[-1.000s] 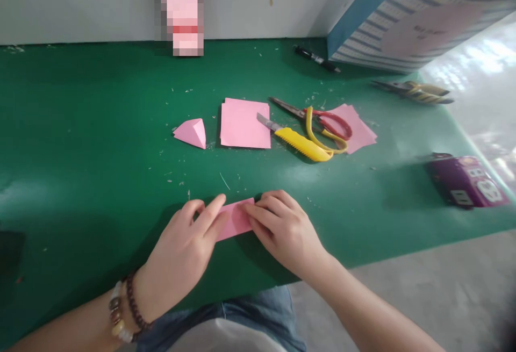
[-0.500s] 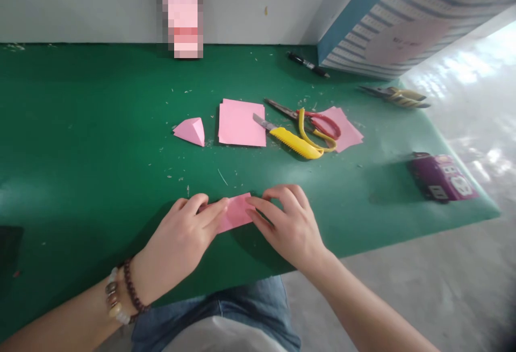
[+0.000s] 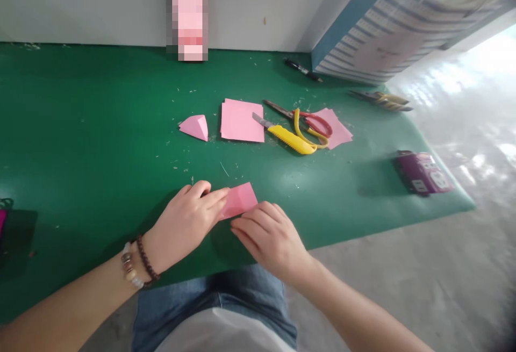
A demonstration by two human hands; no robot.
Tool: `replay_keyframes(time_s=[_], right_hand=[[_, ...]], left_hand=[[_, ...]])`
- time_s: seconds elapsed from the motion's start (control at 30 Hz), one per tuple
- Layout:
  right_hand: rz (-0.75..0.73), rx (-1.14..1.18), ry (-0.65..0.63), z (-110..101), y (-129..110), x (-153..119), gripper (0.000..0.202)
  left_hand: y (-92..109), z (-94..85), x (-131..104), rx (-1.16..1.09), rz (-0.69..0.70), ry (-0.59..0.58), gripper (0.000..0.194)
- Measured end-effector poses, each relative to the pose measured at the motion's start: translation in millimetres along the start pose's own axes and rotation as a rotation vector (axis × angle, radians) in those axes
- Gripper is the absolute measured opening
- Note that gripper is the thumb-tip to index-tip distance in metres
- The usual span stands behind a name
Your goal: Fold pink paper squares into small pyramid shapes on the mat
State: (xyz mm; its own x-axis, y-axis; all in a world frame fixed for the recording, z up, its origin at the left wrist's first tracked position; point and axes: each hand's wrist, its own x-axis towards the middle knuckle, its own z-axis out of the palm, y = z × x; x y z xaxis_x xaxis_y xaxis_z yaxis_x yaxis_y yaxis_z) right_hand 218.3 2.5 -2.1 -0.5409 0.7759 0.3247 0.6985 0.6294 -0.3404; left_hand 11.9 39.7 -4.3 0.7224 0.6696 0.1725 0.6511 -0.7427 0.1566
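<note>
A folded pink paper (image 3: 241, 200) lies near the front edge of the green table. My left hand (image 3: 189, 217) presses on its left end, the fingers closed together over it. At the paper's lower right edge is my right hand (image 3: 271, 239), its fingers bent and held together; their tips are beside the edge, and whether they pinch it is hidden. Beyond the hands sit a stack of pink squares (image 3: 242, 121) and a small folded pink piece (image 3: 196, 127) to its left. A yellow-handled cutter (image 3: 291, 139) rests partly on the stack.
Red-and-yellow scissors (image 3: 308, 121) lie over more pink paper (image 3: 341, 129). Further right are pliers (image 3: 382, 99) and a purple box (image 3: 425, 173). A black pen (image 3: 303, 70) lies near a striped bag (image 3: 371, 35). Paper scraps dot the green table (image 3: 100, 126).
My right hand has moved down and left, from the paper's right end to its lower edge. My left hand stays on the left end. The whole view has shifted slightly.
</note>
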Motion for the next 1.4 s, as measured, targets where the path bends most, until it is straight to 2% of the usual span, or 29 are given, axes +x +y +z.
replay_keyframes(time_s=[0.07, 0.13, 0.2, 0.3, 0.4, 0.6, 0.77, 0.97, 1.07, 1.13, 1.2, 1.3, 1.4], right_hand=[[0.162, 0.162, 0.061, -7.7, -10.1, -6.9, 0.016], [0.374, 0.368, 0.044, -10.5, -23.0, -13.9, 0.022], [0.564, 0.646, -0.104, -8.3, -35.2, -19.3, 0.026], [0.729, 0.835, -0.230, -2.3, -45.7, -22.8, 0.024], [0.798, 0.878, -0.226, -0.7, -46.4, -23.5, 0.019], [0.846, 0.937, -0.165, -6.0, -38.5, -27.0, 0.019], [0.896, 0.932, -0.116, -7.6, -27.7, -32.6, 0.017], [0.918, 0.898, -0.044, -14.0, -13.4, -42.8, 0.014], [0.887, 0.771, 0.039, -20.1, -10.1, -42.8, 0.014], [0.780, 0.577, 0.132, -21.0, -9.0, -37.4, 0.012], [0.598, 0.333, 0.183, -16.7, -8.0, -27.7, 0.006], [0.375, 0.062, 0.122, -2.2, -6.4, -10.6, 0.009], [0.303, -0.102, 0.049, 12.9, -5.8, 0.5, 0.018]], left_hand=[[-0.4, -1.0, 0.4, -0.007, 0.003, -0.011, 0.021], [-0.5, -1.3, 0.4, -0.013, 0.008, -0.025, 0.020], [-0.5, -1.1, 0.1, -0.019, 0.008, -0.034, 0.022], [-0.2, -0.2, -0.4, -0.036, -0.020, -0.026, 0.024], [-0.5, 0.9, -0.7, -0.039, -0.029, -0.026, 0.024], [-1.3, 1.6, -1.7, -0.019, -0.015, -0.037, 0.033], [-0.8, -1.2, -1.4, -0.009, -0.001, -0.043, 0.033], [-2.7, -0.3, -1.7, -0.003, 0.019, -0.033, 0.030], [-3.5, 1.0, -2.0, -0.016, 0.020, -0.029, 0.029], [-3.9, 1.0, -1.8, -0.030, 0.015, -0.035, 0.031], [-4.6, 0.1, -1.2, -0.055, 0.009, -0.044, 0.034], [-6.8, -1.6, -0.5, -0.113, 0.013, -0.063, 0.036], [-11.1, -1.7, -1.4, -0.157, 0.026, -0.087, 0.045]])
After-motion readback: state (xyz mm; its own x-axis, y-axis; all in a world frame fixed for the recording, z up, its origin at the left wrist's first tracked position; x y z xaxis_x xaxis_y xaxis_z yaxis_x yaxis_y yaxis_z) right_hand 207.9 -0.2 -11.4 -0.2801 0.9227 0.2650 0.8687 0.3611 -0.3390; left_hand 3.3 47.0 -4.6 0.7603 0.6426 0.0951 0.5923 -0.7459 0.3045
